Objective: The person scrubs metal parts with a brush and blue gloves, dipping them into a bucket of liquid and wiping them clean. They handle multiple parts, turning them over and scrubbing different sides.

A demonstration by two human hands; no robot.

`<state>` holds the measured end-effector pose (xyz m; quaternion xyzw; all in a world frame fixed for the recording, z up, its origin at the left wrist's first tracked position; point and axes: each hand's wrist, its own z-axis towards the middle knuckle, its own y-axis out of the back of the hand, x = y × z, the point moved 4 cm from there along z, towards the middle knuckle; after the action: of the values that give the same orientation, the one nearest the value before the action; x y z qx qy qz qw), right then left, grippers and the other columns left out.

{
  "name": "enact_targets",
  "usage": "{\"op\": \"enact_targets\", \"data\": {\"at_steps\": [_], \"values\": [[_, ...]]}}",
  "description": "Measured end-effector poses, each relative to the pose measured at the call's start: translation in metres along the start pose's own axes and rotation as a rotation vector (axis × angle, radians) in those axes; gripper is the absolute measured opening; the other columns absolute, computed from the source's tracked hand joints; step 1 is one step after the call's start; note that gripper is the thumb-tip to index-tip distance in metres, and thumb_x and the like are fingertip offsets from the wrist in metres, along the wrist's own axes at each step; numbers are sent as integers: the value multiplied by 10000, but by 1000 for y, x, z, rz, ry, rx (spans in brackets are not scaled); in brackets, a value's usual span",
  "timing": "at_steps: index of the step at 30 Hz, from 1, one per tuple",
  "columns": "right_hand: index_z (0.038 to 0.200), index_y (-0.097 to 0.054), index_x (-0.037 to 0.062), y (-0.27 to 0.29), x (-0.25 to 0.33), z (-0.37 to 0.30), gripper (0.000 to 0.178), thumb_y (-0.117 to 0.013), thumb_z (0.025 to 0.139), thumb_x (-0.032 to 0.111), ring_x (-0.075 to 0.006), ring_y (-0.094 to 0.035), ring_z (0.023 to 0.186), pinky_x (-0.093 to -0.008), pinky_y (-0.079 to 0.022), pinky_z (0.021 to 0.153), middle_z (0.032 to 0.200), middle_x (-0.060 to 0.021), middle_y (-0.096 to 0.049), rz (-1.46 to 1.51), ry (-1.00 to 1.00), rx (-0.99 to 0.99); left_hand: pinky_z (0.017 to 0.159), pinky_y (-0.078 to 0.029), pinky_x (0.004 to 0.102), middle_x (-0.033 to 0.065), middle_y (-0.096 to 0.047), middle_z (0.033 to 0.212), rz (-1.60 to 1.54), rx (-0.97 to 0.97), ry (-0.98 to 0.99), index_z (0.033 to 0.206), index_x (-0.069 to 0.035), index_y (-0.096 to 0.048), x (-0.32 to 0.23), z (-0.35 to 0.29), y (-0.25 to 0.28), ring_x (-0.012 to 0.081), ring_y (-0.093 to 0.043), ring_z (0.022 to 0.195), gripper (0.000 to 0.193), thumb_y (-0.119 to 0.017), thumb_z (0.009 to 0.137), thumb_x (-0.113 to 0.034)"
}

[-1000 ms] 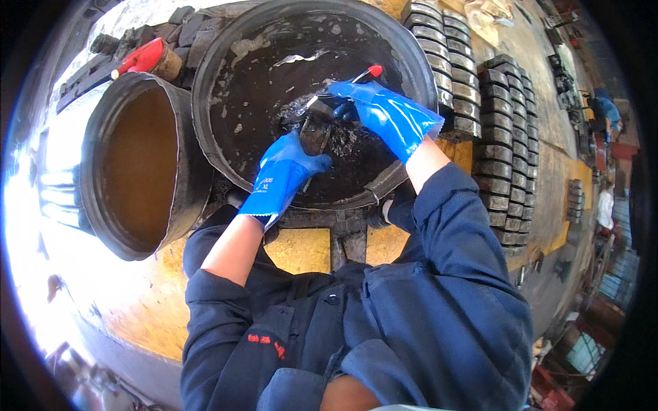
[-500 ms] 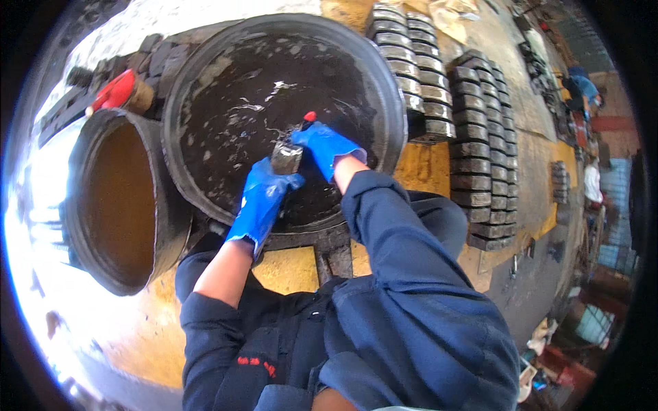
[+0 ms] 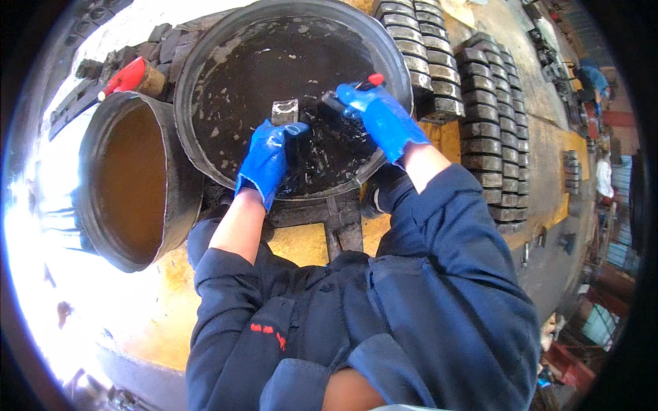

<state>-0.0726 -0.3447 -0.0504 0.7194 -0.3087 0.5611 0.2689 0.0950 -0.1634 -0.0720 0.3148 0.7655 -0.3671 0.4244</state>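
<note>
My left hand [image 3: 267,154], in a blue glove, is closed around a dark metal block [image 3: 284,111] with a shiny wet end face. The block is held over the dark liquid in a large round tub [image 3: 184,109]. My right hand [image 3: 389,125], gloved likewise, grips a dark tool with a red end [image 3: 375,79]. The tool's dark part juts out on the left of that hand, apart from the block. My fingers hide most of its body, so I cannot tell its kind.
Left of the tub stands a drum [image 3: 179,181] of brownish liquid. A red-and-tan object [image 3: 130,77] lies behind it by a heap of dark blocks [image 3: 168,48]. Rows of metal blocks [image 3: 483,130] stand to the right. A person [image 3: 593,81] is far off at right.
My right hand has moved right with the tool, away from the block. My left hand still holds the block, whose shiny end now faces up. The whole view has shifted slightly.
</note>
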Motion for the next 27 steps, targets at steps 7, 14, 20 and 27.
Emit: {"op": "enact_targets", "data": {"at_steps": [7,14,20,27], "values": [[1109,-788,43,-54,-1,21,295,-677,962,273,-231,-723,961,-387,-556,923,1003,-179,-781,-216,90,233,899,-541,327,96,-758,1111,288,-65,148,1240,18,-703,-32,-19,10,176,-698,969,385,-702,975,-262],[1106,-791,53,-84,-8,42,284,-669,964,267,-227,-722,945,-383,-560,910,991,-160,-783,-455,154,355,845,-542,303,94,-761,1083,366,-81,118,1256,26,-703,-30,-17,31,152,-700,940,410,-764,961,-252],[1103,-793,63,-48,-48,71,275,-663,965,261,-225,-721,932,-381,-564,900,980,-144,-784,-657,-119,59,760,-488,287,36,-697,952,523,-214,8,1108,7,-703,-25,-23,38,132,-618,837,366,-780,953,-315],[904,-722,113,-112,-27,81,332,-597,945,418,-183,-659,737,-376,-525,708,800,-48,-713,-210,132,398,718,-470,292,19,-653,853,678,-284,33,1005,-10,-701,-12,3,62,125,-571,786,372,-797,950,-365]]}}
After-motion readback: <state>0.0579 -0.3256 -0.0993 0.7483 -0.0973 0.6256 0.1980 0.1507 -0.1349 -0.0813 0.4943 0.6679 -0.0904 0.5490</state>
